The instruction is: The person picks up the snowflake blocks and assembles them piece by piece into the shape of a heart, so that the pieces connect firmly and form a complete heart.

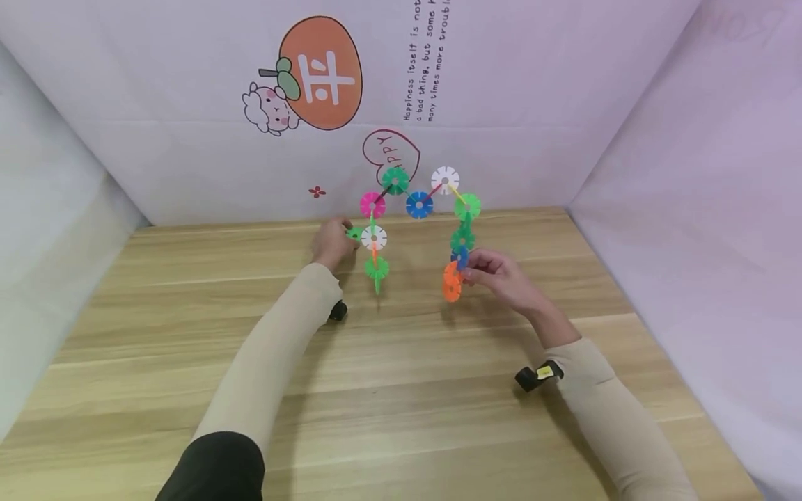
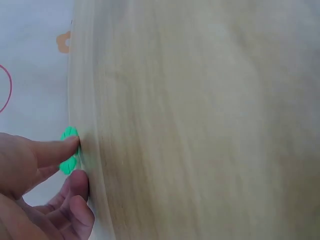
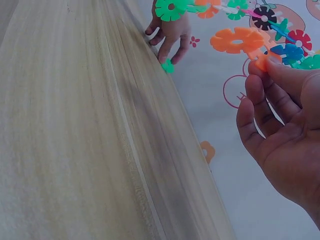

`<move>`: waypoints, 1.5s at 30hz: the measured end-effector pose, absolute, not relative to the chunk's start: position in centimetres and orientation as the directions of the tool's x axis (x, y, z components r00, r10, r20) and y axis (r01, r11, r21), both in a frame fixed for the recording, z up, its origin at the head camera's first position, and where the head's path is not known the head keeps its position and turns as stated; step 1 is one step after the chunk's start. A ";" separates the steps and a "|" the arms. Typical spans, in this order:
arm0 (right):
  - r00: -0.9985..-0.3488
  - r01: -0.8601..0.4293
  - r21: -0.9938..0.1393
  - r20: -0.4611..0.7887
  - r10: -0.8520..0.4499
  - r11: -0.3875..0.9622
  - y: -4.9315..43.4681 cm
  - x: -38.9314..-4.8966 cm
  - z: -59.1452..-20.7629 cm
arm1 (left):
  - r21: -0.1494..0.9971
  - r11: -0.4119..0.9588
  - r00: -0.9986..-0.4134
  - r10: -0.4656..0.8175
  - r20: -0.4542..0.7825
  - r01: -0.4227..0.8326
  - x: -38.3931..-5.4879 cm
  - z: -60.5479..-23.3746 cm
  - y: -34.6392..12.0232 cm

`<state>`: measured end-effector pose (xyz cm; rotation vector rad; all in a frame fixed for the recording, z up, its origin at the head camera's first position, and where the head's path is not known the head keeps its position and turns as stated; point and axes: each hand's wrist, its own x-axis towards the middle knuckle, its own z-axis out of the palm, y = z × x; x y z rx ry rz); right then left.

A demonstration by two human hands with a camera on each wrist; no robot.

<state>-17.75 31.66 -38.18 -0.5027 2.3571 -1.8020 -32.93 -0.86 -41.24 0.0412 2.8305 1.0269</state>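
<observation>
A chain of notched plastic snowflake discs hangs in an M shape above the table, with a blue disc [image 1: 411,207] at its middle dip and a white disc [image 1: 439,177] on its right peak. At its lower right end, my right hand [image 1: 504,278] pinches an orange disc [image 3: 262,61] between thumb and fingertips. The chain's left end, a green disc [image 1: 376,268], dangles free. By the table's back edge my left hand [image 1: 332,245] pinches a separate green disc [image 2: 69,133] between thumb and forefinger; the other fingers are loosely curled.
The wooden table [image 1: 388,390] meets a white backdrop [image 1: 532,104] with printed drawings and text close behind my left hand. White side walls [image 1: 702,229] stand at left and right. A black wrist camera [image 1: 529,378] sits under my right sleeve.
</observation>
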 end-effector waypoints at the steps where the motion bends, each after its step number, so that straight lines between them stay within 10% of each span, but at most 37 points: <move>1: -0.935 -0.183 -0.956 0.097 -0.342 0.228 31.6 -17.8 -38.2 | 0.648 0.761 -0.992 0.073 -0.106 -0.014 -32.8 -41.3 -1.1; 21: -0.938 -0.201 -0.970 0.151 -0.313 0.135 29.4 -18.2 -38.6 | 0.978 0.201 -0.997 0.058 0.050 0.060 -25.6 -40.6 -5.9; 32: -0.948 -0.240 -0.970 0.227 -0.222 0.035 27.3 -17.6 -38.1 | 0.993 -0.016 -0.973 0.202 0.114 0.113 -16.3 -38.2 -4.2; 45: -0.961 -0.239 -0.963 0.253 -0.112 -0.123 23.6 -17.1 -36.7 | 0.986 -0.119 -0.966 0.221 0.137 0.112 -14.6 -39.2 -0.6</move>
